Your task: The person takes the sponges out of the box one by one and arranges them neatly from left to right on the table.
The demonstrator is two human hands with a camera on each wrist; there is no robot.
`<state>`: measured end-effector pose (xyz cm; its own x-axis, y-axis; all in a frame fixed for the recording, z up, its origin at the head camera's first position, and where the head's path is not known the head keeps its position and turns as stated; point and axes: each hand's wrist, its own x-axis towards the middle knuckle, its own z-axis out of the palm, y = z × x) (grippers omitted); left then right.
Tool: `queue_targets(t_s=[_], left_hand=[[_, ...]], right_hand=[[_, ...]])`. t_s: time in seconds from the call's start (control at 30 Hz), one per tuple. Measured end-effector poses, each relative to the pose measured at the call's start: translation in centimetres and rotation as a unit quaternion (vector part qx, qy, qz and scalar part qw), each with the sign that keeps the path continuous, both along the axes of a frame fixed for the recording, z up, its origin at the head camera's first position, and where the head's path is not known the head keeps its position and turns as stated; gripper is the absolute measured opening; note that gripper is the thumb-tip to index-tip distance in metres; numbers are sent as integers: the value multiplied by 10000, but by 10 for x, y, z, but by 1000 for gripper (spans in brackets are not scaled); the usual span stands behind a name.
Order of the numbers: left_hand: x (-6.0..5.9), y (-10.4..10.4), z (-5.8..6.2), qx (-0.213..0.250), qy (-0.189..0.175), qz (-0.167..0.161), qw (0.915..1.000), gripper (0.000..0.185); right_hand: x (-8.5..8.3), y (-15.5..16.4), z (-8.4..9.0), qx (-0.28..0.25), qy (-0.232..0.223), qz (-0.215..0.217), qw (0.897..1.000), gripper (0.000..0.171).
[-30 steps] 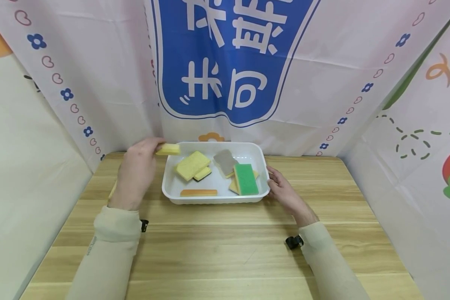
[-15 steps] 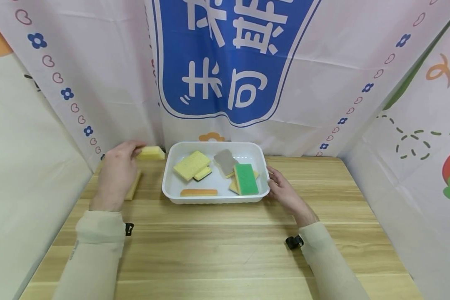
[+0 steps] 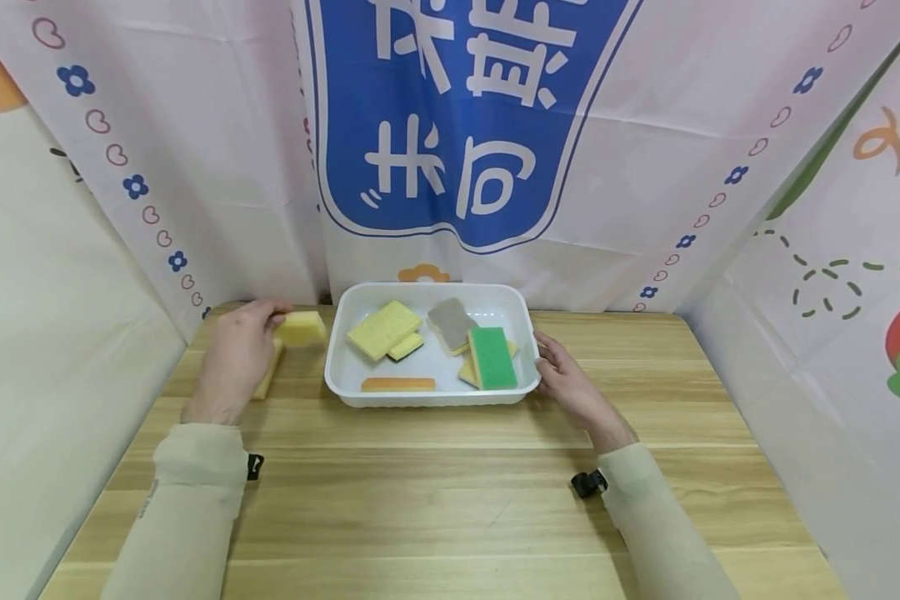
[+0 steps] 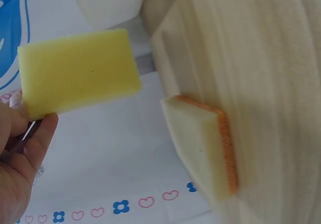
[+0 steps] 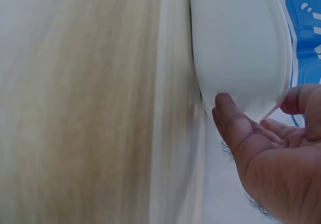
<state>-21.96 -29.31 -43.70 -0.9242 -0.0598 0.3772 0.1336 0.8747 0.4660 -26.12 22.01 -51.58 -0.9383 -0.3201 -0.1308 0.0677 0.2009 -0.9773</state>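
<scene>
My left hand pinches one end of a yellow sponge, held above the table left of the white tray. In the left wrist view, the sponge's broad plain yellow face shows. Just below it, another sponge, yellow with an orange scouring side, stands on the table, partly behind my hand in the head view. My right hand grips the tray's right end, thumb at the rim and fingers against the outer wall.
Inside the tray lie several sponges: a yellow one over a dark-backed one, an orange-sided one at the front, a grey-faced one and a green-faced one on another. A printed cloth hangs behind the wooden table.
My left hand has carried the yellow sponge leftward from the tray's left rim and lowered it slightly, uncovering part of the sponge on the table. My right hand and the tray stay put.
</scene>
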Motion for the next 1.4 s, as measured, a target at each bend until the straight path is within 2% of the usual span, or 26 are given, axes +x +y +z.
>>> queue_targets(t_s=[0.2, 0.3, 0.6, 0.9, 0.97, 1.13, 1.4], left_hand=[[-3, -2, -11, 35, -564, -92, 9984, 27], [-2, -3, -15, 13, -713, -109, 9974, 28], [1, -9, -22, 3, -589, -276, 9979, 27], [5, -16, -26, -285, -309, -741, 9964, 24], [6, -17, -27, -373, -335, -814, 9954, 23], [10, -18, -34, -600, -382, -955, 9929, 20], [16, -20, -46, -826, -137, -1270, 9884, 16]], right_hand=[[0, 0, 0, 139, 34, 23, 9999, 68], [0, 0, 0, 181, 30, 33, 9998, 68], [0, 0, -1, 130, 37, 22, 9999, 68], [0, 0, 0, 105, 38, -22, 9999, 68], [0, 0, 0, 77, 25, -35, 10000, 68], [-1, -1, 0, 72, 2, -63, 10000, 68], [-1, 0, 0, 98, 19, -42, 9999, 68]])
